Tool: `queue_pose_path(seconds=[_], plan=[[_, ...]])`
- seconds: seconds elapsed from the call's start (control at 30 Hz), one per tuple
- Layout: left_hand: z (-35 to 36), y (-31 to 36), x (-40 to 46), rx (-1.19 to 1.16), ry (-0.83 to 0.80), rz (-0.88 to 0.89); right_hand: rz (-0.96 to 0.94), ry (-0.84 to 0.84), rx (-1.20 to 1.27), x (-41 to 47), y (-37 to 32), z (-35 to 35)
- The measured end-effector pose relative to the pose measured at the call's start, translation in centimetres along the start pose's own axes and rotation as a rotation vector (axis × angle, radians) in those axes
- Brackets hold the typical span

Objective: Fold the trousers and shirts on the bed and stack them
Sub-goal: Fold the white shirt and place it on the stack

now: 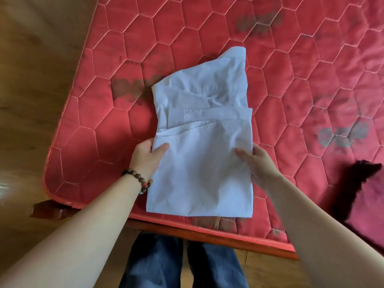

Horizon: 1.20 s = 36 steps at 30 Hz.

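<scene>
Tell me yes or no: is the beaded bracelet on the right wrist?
No, the beaded bracelet circles the wrist of the left hand; the right hand has a bare wrist.

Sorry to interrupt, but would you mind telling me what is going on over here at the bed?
A person stands at the edge of a red quilted mattress, folding a white shirt. The left hand and right hand each grip a side of it, thumbs on top. The shirt is already partly folded and lies flat near the mattress edge. A dark red garment lies to the right, not yet folded.
</scene>
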<state>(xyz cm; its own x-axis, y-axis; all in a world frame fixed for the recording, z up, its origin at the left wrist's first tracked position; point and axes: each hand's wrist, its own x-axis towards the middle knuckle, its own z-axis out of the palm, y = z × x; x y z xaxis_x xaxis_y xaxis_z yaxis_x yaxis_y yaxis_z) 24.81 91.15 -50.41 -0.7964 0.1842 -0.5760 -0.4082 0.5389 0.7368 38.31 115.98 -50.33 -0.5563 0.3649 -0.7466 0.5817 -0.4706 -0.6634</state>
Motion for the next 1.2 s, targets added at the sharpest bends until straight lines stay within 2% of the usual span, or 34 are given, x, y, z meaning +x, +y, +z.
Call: queue_pose_path(seconds=[0.27,0.4,0.47,0.53,0.67,0.8,0.93,1.2], plan=[[-3.1,6.7,4.8,-0.281,-0.012,0.134,-0.359,-0.074,-0.015,1.8,-8.7,-1.0],[-1.4,7.4,9.9,-0.178,-0.006,0.056,-0.269,0.078,-0.209,8.2,-9.9,0.2],[-0.4,6.9,12.0,-0.051,0.024,0.022,-0.163,0.137,-0.243,10.9,-9.9,0.8],[0.1,6.8,13.2,-0.005,0.069,0.036,-0.145,0.193,-0.268,12.8,-10.4,1.1],[0.2,7.7,13.9,0.007,0.169,0.123,-0.312,0.266,-0.283,14.0,-12.0,1.5],[-0.5,9.5,14.0,-0.073,0.209,0.223,-0.434,0.220,-0.176,14.3,-14.1,1.8],[-0.2,10.9,16.0,-0.041,0.261,0.241,-0.451,0.238,-0.195,16.0,-15.5,2.6],[1.1,10.8,18.4,0.065,0.373,0.270,-0.482,0.411,-0.294,17.9,-15.4,4.1]])
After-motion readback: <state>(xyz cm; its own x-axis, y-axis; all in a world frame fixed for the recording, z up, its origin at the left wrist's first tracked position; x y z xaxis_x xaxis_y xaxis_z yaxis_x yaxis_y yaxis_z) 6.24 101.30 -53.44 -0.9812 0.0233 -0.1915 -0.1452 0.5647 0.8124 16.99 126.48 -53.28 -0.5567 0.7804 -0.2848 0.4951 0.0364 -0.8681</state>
